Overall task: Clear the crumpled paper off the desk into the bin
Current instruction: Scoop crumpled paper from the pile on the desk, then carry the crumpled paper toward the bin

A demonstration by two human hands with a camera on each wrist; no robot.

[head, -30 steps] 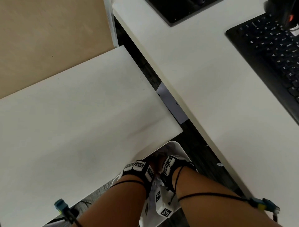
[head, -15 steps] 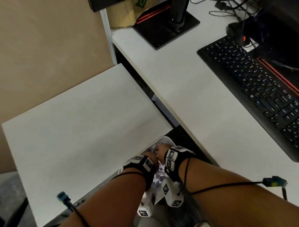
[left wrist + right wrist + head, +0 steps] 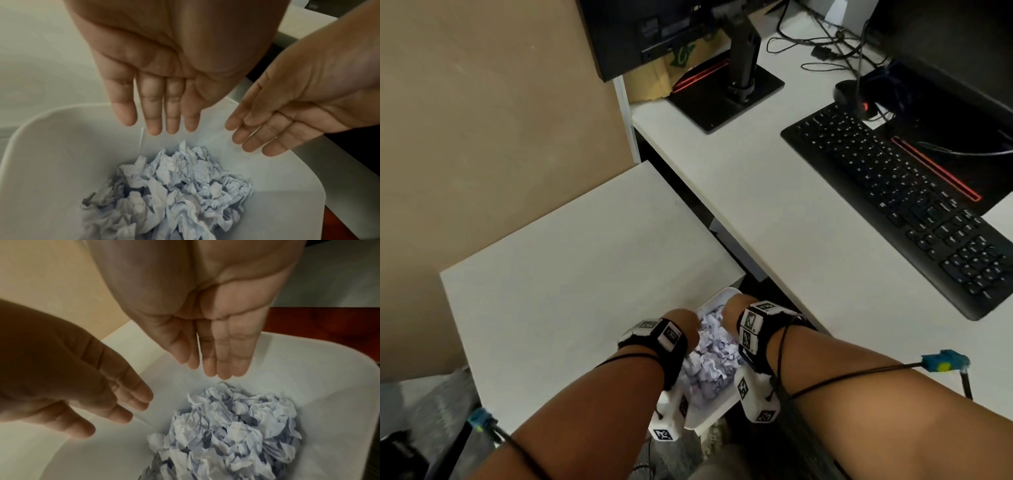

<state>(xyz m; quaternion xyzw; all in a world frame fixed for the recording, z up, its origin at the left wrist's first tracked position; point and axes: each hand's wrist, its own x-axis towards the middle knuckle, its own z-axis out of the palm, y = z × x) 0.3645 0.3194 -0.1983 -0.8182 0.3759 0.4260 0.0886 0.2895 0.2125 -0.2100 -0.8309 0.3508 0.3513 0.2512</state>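
A white bin stands on the floor between a low white board and the desk. A heap of crumpled pale paper lies inside it. My left hand and right hand hover side by side just above the heap, palms facing each other. In the left wrist view the left hand has straight fingers pointing down at the paper and holds nothing. In the right wrist view the right hand is likewise flat and empty above the paper. Neither hand touches the heap.
A low white board lies left of the bin, its corner over the bin's far rim. The white desk runs along the right with a black keyboard, a monitor stand and cables at the back.
The head view has tilted up, showing more of the desk. My hands have drawn slightly apart above the bin, and the paper heap now shows between them.
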